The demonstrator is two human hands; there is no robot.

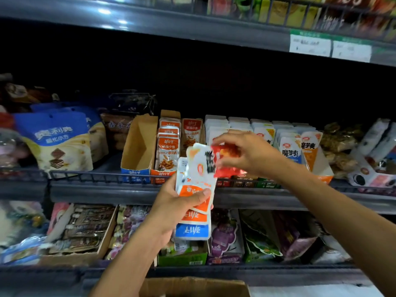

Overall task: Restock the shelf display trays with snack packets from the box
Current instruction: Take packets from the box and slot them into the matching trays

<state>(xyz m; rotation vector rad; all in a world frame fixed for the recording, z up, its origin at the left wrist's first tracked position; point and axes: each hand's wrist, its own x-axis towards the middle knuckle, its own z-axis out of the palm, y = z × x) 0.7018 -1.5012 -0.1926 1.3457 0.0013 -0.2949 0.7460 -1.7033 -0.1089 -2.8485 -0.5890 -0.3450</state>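
Right hand [246, 153] pinches a red packet [225, 159] off the top of the upright stack of packets [194, 198] gripped in the left hand [180, 202], display trays [139, 144] just behind along the shelf's front edge, nearer the right hand.

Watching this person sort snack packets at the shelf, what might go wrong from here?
The left hand grips a fanned stack of packets by its middle only, so the loose lower ones could slip out, perhaps missing the cardboard box below. The right hand pinches a red packet by its top edge; a light hold may drop it. Orange and blue packets are mixed, so one could land in the wrong tray, such as the empty blue-fronted tray.
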